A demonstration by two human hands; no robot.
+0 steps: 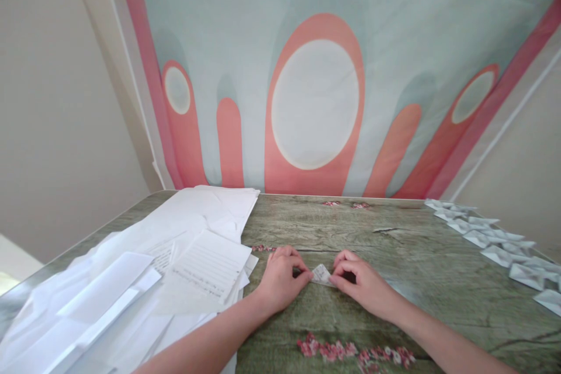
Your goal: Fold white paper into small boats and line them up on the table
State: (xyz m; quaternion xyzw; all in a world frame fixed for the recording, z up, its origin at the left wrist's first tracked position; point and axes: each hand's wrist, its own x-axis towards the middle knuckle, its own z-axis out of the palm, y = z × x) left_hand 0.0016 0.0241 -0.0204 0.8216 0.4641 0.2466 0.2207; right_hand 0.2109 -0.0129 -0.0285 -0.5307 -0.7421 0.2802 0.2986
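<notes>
A small folded piece of paper (322, 274), white with faint markings and roughly triangular, is held just over the wood-patterned table (394, 234). My left hand (286, 277) pinches its left corner between thumb and fingers. At the opposite corner, my right hand (360, 283) has thumb and forefinger closed on the paper. Close to my left hand lies a sheet with handwriting (214, 266), on top of a spread of loose papers.
A wide heap of white paper (219, 201) covers the table's left side, with folded strips (107, 286) on top. Several folded paper pieces (495, 239) stand in rows along the right edge. Behind the table rises a wall covering (245, 41) with pink shapes.
</notes>
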